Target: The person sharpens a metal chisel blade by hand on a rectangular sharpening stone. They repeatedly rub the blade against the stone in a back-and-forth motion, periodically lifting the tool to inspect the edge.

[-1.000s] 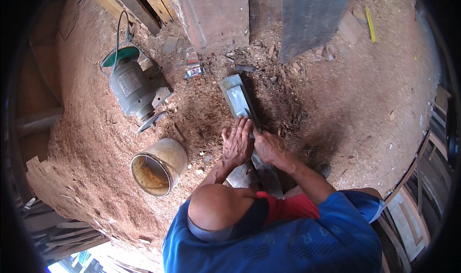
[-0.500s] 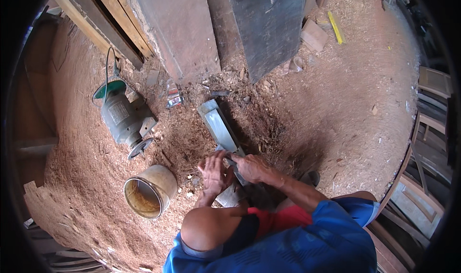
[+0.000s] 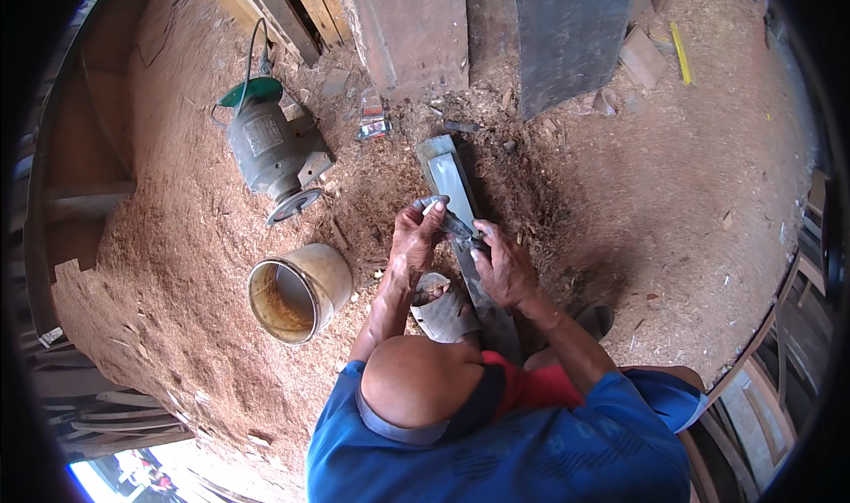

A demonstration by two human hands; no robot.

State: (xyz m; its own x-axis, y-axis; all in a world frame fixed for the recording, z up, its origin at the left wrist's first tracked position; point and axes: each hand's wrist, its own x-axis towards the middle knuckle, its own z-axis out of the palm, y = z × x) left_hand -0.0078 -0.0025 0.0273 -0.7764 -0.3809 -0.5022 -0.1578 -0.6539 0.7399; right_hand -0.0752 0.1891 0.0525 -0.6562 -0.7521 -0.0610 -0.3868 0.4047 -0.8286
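A short, dark, flat metal blade [image 3: 458, 228] is held between my two hands above the near part of a grey sharpening stone [image 3: 453, 187]. My left hand [image 3: 416, 236] pinches the blade's far end, thumb on top. My right hand [image 3: 506, 268] has its fingers closed round the near end. Part of the blade is hidden by the fingers, and its exact kind is hard to make out. The stone lies on a long, narrow wooden block [image 3: 434, 143] that runs toward me beside my sandalled foot [image 3: 445, 312].
A worn bucket [image 3: 326, 277] with liquid in it stands left of my left forearm. Beyond it lies a bench grinder [image 3: 266, 149] with a disc. Large boards [image 3: 575, 38] lean at the far side. Wood shavings cover the ground; a yellow strip [image 3: 681, 53] lies far right.
Both hands were low together on the stone's near end. They have lifted and drawn slightly apart, with the blade showing between them. The whole view has shifted.
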